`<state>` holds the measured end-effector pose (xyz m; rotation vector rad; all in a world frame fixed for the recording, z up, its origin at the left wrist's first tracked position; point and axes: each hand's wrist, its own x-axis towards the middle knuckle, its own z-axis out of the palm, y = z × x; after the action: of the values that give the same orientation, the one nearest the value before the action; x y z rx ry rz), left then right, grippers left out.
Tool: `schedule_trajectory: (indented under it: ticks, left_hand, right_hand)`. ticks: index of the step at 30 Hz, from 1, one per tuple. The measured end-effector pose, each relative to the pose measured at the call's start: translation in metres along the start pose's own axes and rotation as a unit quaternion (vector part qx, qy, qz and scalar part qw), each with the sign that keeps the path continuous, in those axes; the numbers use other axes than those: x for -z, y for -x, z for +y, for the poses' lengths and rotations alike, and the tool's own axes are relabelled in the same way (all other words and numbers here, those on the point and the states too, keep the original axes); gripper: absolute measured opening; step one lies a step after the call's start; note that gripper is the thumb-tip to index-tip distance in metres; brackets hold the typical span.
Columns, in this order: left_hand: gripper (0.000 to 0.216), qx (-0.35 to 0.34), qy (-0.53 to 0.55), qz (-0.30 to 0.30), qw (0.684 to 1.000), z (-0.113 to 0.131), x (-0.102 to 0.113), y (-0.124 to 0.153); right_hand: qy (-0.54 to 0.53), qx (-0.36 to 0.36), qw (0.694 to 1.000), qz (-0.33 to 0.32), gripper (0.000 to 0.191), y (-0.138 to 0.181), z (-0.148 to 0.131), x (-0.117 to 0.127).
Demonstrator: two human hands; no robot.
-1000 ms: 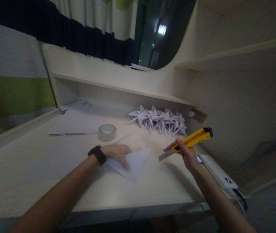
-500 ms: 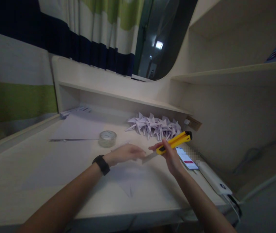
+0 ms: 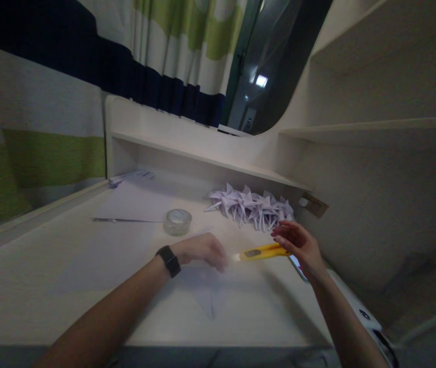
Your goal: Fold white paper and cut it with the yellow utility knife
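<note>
My right hand (image 3: 302, 248) holds a yellow utility knife (image 3: 266, 251) by its rear end, with the thumb on it and the upper fingers raised. The blade is out and points left, its tip a little short of my left hand (image 3: 202, 250). My left hand, with a black watch (image 3: 169, 260) on the wrist, hangs palm down with bent fingers blurred by motion. I cannot make out anything in it. Below it on the desk lies a white paper sheet (image 3: 206, 294) with a pointed corner toward me.
A roll of clear tape (image 3: 178, 222) stands left of my hands, by large white sheets (image 3: 134, 197). Folded paper stars (image 3: 252, 204) are heaped at the back. Right of them are a phone (image 3: 298, 268), partly covered by my hand, and a white power strip (image 3: 356, 301). A shelf (image 3: 202, 158) runs behind.
My right hand has moved right and turned, and the knife now lies nearly level, its blade away from my left fingers. My left fingers have bent downward. The whole view has shifted slightly.
</note>
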<state>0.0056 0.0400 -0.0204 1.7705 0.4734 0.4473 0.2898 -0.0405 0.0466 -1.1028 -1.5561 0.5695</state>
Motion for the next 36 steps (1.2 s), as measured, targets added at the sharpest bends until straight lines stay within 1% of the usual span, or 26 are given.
schedule_trajectory:
  ticks: [1, 2, 3, 5, 7, 9, 11, 12, 13, 15, 16, 17, 19, 20, 21, 22, 23, 24, 26, 28, 30, 32, 34, 36]
  left_hand:
    - [0.022, 0.009, -0.011, -0.001, 1.000, -0.002, 0.000, -0.001]
    - [0.021, 0.016, -0.023, -0.003, 1.000, -0.004, -0.001, -0.002]
    - [0.021, 0.022, -0.033, -0.009, 0.999, -0.006, -0.001, -0.002]
    - [0.018, 0.021, -0.040, -0.033, 0.998, -0.007, -0.004, -0.002]
    - [0.015, 0.011, -0.042, -0.062, 0.997, -0.006, -0.006, 0.000]
    - [0.016, 0.005, -0.056, -0.083, 0.995, -0.004, -0.007, 0.000]
    - [0.021, 0.000, -0.092, -0.071, 0.993, 0.001, -0.005, 0.000]
    - [0.024, -0.005, -0.120, -0.045, 0.992, 0.005, -0.004, -0.001]
    - [0.027, -0.011, -0.155, -0.004, 0.988, 0.009, -0.002, -0.001]
    - [0.032, -0.019, -0.227, 0.095, 0.969, 0.020, 0.003, 0.001]
    - [0.036, -0.018, -0.256, 0.134, 0.957, 0.025, 0.006, 0.003]
    - [0.040, -0.015, -0.276, 0.145, 0.950, 0.029, 0.007, 0.007]
    - [0.051, -0.024, -0.319, 0.099, 0.942, 0.035, 0.005, 0.019]
    - [0.057, -0.036, -0.346, 0.065, 0.935, 0.035, 0.002, 0.025]
    - [0.062, -0.049, -0.375, 0.042, 0.925, 0.034, -0.002, 0.032]
    - [0.064, -0.058, -0.396, 0.031, 0.916, 0.032, -0.007, 0.038]
    - [0.064, -0.060, -0.410, 0.023, 0.910, 0.030, -0.013, 0.044]
    - [0.062, -0.060, -0.422, 0.017, 0.904, 0.027, -0.018, 0.049]
    - [0.054, -0.060, -0.444, 0.002, 0.894, 0.024, -0.027, 0.056]
    - [0.041, -0.062, -0.472, -0.009, 0.879, 0.023, -0.033, 0.061]
    - [0.024, -0.063, -0.504, -0.008, 0.861, 0.022, -0.036, 0.064]
    - [0.014, -0.061, -0.536, 0.004, 0.842, 0.020, -0.040, 0.066]
    - [0.013, -0.061, -0.561, 0.015, 0.825, 0.015, -0.043, 0.066]
    - [0.016, -0.067, -0.568, 0.023, 0.820, 0.009, -0.045, 0.065]
  right_hand:
    - [0.102, 0.008, 0.993, -0.064, 0.035, 0.004, -0.004, 0.005]
    - [0.195, 0.035, 0.973, -0.122, 0.032, 0.009, -0.009, 0.006]
    - [0.266, 0.060, 0.948, -0.166, 0.033, 0.016, -0.014, 0.005]
    - [0.346, 0.081, 0.903, -0.241, 0.031, 0.031, -0.022, -0.006]
    - [0.380, 0.077, 0.879, -0.277, 0.025, 0.044, -0.028, -0.020]
    - [0.392, 0.067, 0.870, -0.291, 0.018, 0.052, -0.030, -0.029]
    - [0.399, 0.059, 0.866, -0.295, 0.012, 0.053, -0.026, -0.031]
    - [0.402, 0.055, 0.866, -0.293, 0.011, 0.052, -0.022, -0.028]
    - [0.405, 0.051, 0.867, -0.285, 0.011, 0.050, -0.017, -0.024]
    - [0.404, 0.037, 0.881, -0.243, 0.014, 0.043, -0.003, -0.014]
    - [0.399, 0.024, 0.894, -0.203, 0.018, 0.040, 0.005, -0.008]
    - [0.390, 0.007, 0.906, -0.163, 0.020, 0.036, 0.014, -0.004]
    - [0.360, -0.040, 0.929, -0.081, 0.025, 0.032, 0.029, 0.000]
    - [0.326, -0.068, 0.941, -0.059, 0.026, 0.031, 0.035, -0.001]
    - [0.277, -0.106, 0.953, -0.058, 0.027, 0.032, 0.038, -0.004]
    - [0.220, -0.149, 0.962, -0.067, 0.027, 0.033, 0.040, -0.009]
    - [0.158, -0.194, 0.965, -0.081, 0.028, 0.035, 0.039, -0.015]
    - [0.091, -0.229, 0.964, -0.103, 0.029, 0.037, 0.037, -0.023]
    - [-0.023, -0.282, 0.951, -0.124, 0.032, 0.042, 0.029, -0.040]
    - [-0.097, -0.311, 0.935, -0.141, 0.036, 0.046, 0.021, -0.056]
    - [-0.136, -0.329, 0.921, -0.155, 0.038, 0.048, 0.016, -0.069]
    - [-0.149, -0.340, 0.915, -0.156, 0.038, 0.049, 0.015, -0.078]
    - [-0.155, -0.342, 0.915, -0.146, 0.037, 0.049, 0.015, -0.083]
    - [-0.166, -0.337, 0.916, -0.138, 0.036, 0.050, 0.017, -0.086]
